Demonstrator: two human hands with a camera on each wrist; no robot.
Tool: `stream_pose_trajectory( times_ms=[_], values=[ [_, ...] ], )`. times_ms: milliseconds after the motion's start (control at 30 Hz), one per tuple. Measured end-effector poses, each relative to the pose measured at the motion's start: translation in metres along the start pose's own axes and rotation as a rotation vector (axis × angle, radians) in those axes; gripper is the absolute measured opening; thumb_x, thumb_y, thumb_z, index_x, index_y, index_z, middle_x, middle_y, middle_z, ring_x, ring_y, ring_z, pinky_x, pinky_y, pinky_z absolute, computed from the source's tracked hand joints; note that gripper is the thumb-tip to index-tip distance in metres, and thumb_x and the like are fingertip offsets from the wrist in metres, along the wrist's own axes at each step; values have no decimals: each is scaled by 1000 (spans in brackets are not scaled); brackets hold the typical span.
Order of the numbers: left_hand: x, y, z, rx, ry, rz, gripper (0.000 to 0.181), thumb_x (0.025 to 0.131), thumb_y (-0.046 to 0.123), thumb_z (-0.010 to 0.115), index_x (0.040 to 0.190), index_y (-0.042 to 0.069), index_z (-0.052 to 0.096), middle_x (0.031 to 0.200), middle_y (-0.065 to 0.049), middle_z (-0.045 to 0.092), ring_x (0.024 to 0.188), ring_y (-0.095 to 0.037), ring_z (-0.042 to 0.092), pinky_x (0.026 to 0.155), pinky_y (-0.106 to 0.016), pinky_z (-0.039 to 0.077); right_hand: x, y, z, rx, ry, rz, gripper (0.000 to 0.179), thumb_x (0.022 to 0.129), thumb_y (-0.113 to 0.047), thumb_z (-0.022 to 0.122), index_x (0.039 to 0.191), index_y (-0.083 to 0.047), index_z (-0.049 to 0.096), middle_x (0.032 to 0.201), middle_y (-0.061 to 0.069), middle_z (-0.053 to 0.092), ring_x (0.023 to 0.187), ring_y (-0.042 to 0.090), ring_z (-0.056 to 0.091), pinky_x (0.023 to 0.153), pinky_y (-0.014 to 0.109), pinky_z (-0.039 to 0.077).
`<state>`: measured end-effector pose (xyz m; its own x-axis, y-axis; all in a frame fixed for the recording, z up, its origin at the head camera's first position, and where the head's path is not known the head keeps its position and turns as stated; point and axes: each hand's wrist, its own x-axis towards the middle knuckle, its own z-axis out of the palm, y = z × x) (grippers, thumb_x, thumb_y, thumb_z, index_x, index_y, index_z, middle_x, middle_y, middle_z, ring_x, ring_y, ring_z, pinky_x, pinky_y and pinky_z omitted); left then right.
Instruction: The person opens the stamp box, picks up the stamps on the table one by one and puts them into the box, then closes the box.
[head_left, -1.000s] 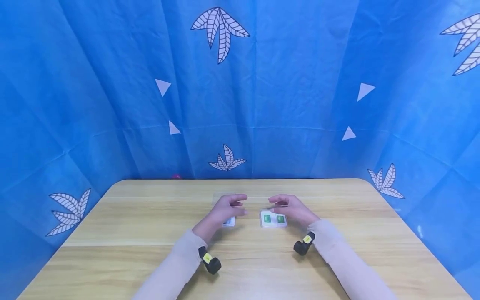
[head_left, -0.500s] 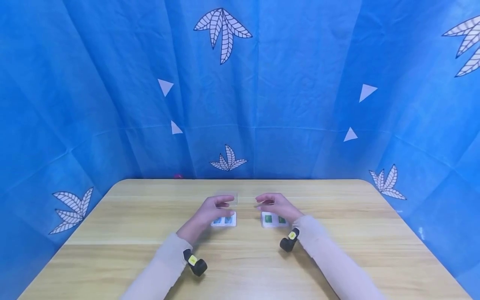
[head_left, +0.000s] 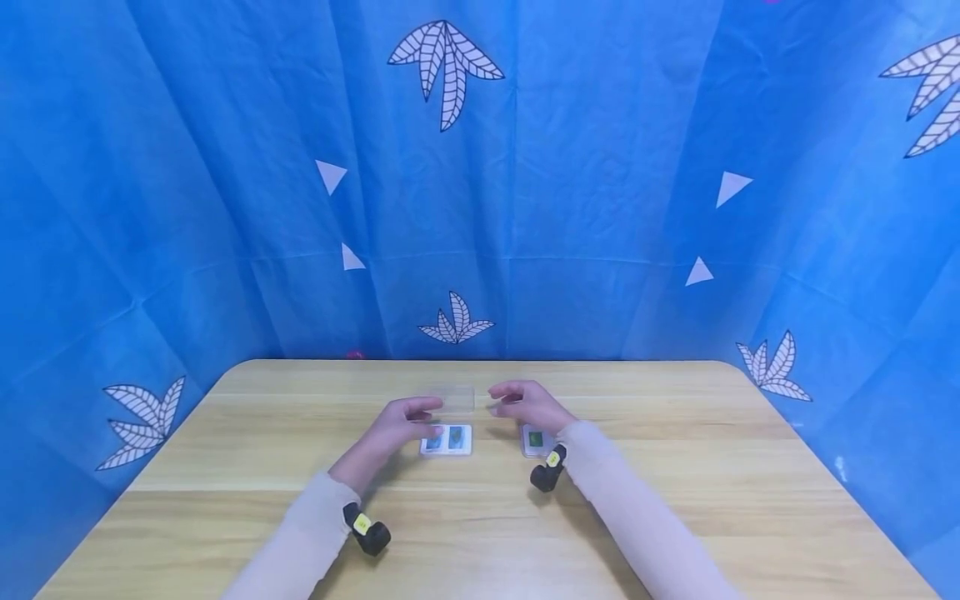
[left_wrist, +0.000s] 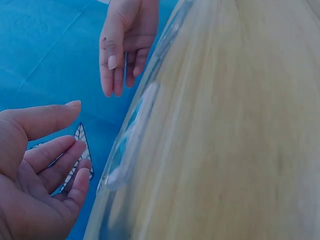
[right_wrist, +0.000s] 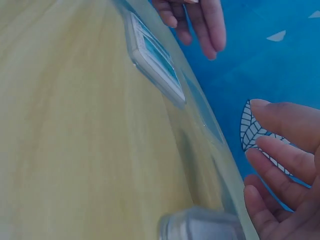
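Observation:
My left hand (head_left: 396,423) hovers at the left end of a small flat white case (head_left: 447,440) with two blue pictures on its face. Its fingers are relaxed and bent a little, with nothing between them, as the left wrist view shows. Over to the right, my right hand (head_left: 531,407) hangs above a similar flat case (head_left: 534,440) with a green picture, partly hidden by that hand and its sleeve. The right fingers (right_wrist: 280,150) are loosely spread and hold nothing. Behind the blue-pictured case lies a clear, flat plastic piece (head_left: 459,400).
Both cases lie on a light wood-grain table (head_left: 480,525). A blue curtain (head_left: 600,167) with white leaf prints hangs behind its far edge and along both sides. Each wrist wears a small black camera (head_left: 371,537).
Both hands have moved left. The blue-pictured case and the clear piece are now more exposed, while the right hand and sleeve cover more of the green one. The cases stay in place.

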<state>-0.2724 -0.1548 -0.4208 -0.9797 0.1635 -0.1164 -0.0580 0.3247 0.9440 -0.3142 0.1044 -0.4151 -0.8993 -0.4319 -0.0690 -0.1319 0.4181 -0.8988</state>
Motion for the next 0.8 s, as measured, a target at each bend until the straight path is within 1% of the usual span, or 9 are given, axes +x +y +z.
stream_pose_trajectory(
  times_ms=[100,233,400,567,667,800],
  values=[
    [-2,-4,-3,-1,11,-9,50,77,6,74,125,5,59,127,-11,59,116,-29,53,104,-49,37,6,-2,5,0,-2,-1,48,84,-20,69,127,-5,57,126,11,59,111,24,56,95,39,47],
    [-4,-9,-5,-4,19,-14,50,75,3,74,123,2,60,123,-13,61,109,-28,56,100,-45,41,14,-2,12,10,4,10,49,83,-19,70,128,-3,55,126,13,58,110,25,56,95,40,46],
    [-5,-15,-7,-16,19,-23,51,74,2,74,123,1,60,122,-14,62,109,-28,56,99,-45,42,23,-2,21,88,35,49,49,82,-16,71,127,-2,55,127,14,58,114,28,55,99,42,43],
    [-8,-19,-9,-26,23,-56,52,73,1,75,123,5,61,122,-11,62,110,-27,56,101,-45,41,30,-4,27,151,72,83,53,80,-11,72,129,-2,54,126,14,57,116,30,53,102,43,40],
    [-9,-20,-10,-22,26,-67,54,71,1,76,123,7,61,122,-9,62,110,-25,56,101,-45,41,34,-3,29,163,86,103,56,78,-9,74,130,-4,54,129,13,55,118,30,50,103,43,39],
    [-10,-22,-10,-15,22,-63,56,69,-1,76,122,7,62,122,-9,62,111,-25,57,100,-45,41,39,0,32,139,80,98,62,75,-9,75,132,-4,52,134,13,52,122,31,47,106,43,35]
  ],
)
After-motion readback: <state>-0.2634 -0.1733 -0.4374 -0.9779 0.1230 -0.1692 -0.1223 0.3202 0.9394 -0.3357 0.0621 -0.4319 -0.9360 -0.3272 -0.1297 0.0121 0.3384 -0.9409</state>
